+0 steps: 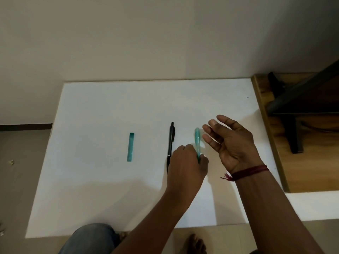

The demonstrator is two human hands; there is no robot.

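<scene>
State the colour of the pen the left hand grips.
Translucent teal; the pen shows in the head view.

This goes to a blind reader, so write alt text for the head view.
A person's left hand grips the lower end of a translucent teal plastic pen over a white rectangular board, while the open right hand hovers beside the pen. A black plastic pen and a flat teal plastic strip lie on the board to the left.

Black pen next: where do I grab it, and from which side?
Pinch the black pen mid-barrel from above, across its width. It lies flat on the white sheet, pointing away, and the left hand crowds its near end.
</scene>
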